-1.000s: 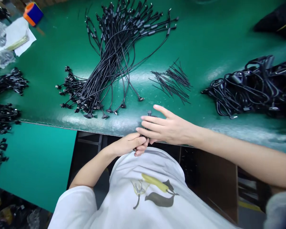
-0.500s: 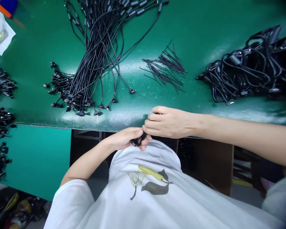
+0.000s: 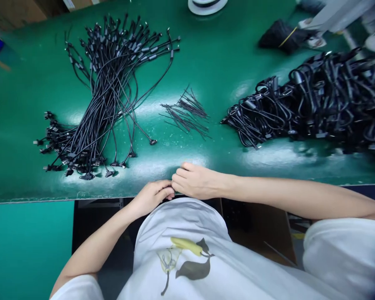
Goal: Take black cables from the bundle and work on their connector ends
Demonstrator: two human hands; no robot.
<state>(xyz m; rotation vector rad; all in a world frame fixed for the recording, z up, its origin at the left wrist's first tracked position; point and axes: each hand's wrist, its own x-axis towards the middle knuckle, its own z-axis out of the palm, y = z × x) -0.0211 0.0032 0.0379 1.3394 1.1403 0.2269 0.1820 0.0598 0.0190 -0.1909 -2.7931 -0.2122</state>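
My left hand (image 3: 154, 195) is closed at the front edge of the table, fingers curled. Half a second earlier a coiled black cable showed in it; now the fingers cover nearly all of it. Against its fingertips presses my right hand (image 3: 192, 181), closed with the fingers bent inward, and what it pinches is hidden. Beyond the hands lies a loose pile of short black twist ties (image 3: 184, 113). To the left, a big bundle of straight black cables (image 3: 96, 104) is spread out, with connectors at both ends.
Coiled black cables (image 3: 300, 104) form a long heap on the right of the green table (image 3: 225, 54). Behind it sits a dark bundle with a yellow band (image 3: 281, 36). A white round object (image 3: 207, 6) is at the back, and cardboard boxes (image 3: 18, 14) stand at upper left.
The view has shifted, showing more of the table's back and right side. My hands stay together, but the cable in my left hand has gone from sight behind the fingers.
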